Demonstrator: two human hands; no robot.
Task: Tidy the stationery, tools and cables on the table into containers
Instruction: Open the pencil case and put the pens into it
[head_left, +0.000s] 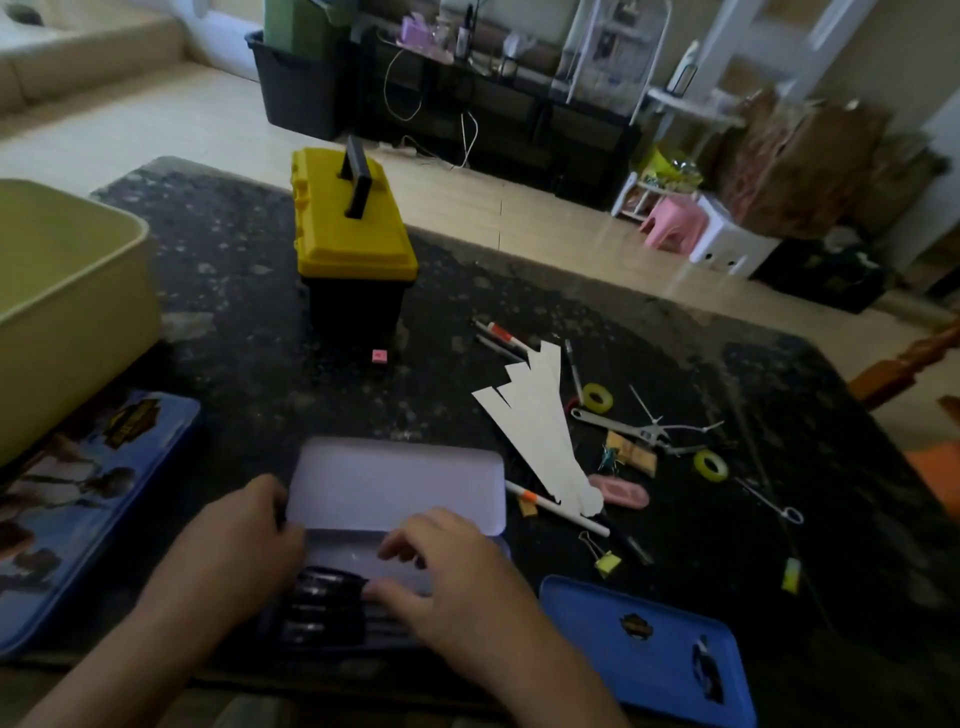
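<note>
Stationery is split between two places: a few dark pens (322, 597) lie in the left end of the open pencil case (395, 488) at the near edge of the table (234, 291). The rest lies scattered to the right, well apart from the case — paper strips (535, 415), a yellow tape roll (597, 398), a wrench (613, 423), a binder clip (605, 558) and a white marker (556, 512). The case's lid stands raised on the far side, which leaves the tray reachable from above. That, I judge, is why it sits so close to the body.

The left grip (244, 540) clasps the case's left end, fingers curled at the edge where lid meets tray — likely steadying it so it does not slide while it is filled. The right grip (457, 577) hovers over the tray with fingers bent downward and the thumb touching or just beside the pens. Whether it pinches anything I cannot tell, as the fingertips are blurred. Both forearms come in from the near edge and angle inward.

A blue tin lid (649, 649) lies just right of the case. A yellow-lidded toolbox (348, 228) stands closed further back, and a pale green tub (62, 291) sits at far left.
</note>
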